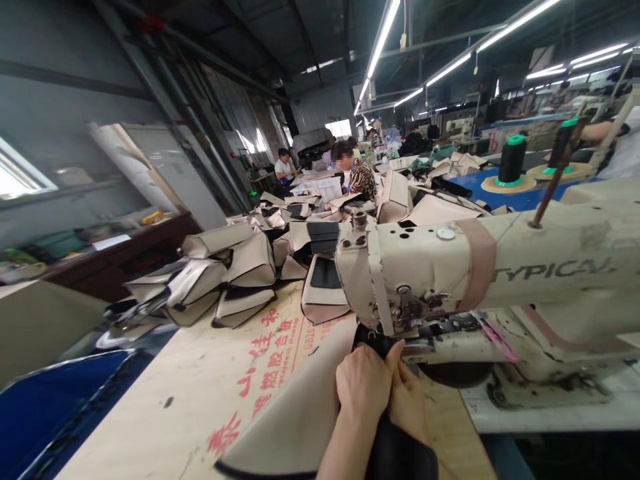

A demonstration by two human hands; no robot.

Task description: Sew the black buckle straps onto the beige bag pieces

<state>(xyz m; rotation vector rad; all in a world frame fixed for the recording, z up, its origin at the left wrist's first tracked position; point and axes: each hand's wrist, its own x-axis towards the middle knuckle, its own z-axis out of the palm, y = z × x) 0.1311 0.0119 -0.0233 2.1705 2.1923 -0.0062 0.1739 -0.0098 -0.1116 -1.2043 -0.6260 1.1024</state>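
Observation:
My left hand (363, 379) is closed, its fingers curled down on the work just in front of the sewing machine (415, 267). Beside it, my right hand (409, 403) grips the same work, with the thumb raised near the machine's arm. Between them is a beige fabric piece with black trim (295, 407), its broad panel spreading left over the table. A black part of it hangs below my hands, and its far end lies under the presser foot area. My fingertips and the needle are largely hidden.
Beige and black sewn pieces (250, 260) are heaped behind and left on the plywood table (200, 373). Pink-handled thread snips (500, 339) rest on the machine's lower arm. Black thread cones (511, 162) stand at the back right. A blue-lined bin (65, 407) is at left; several people work farther off.

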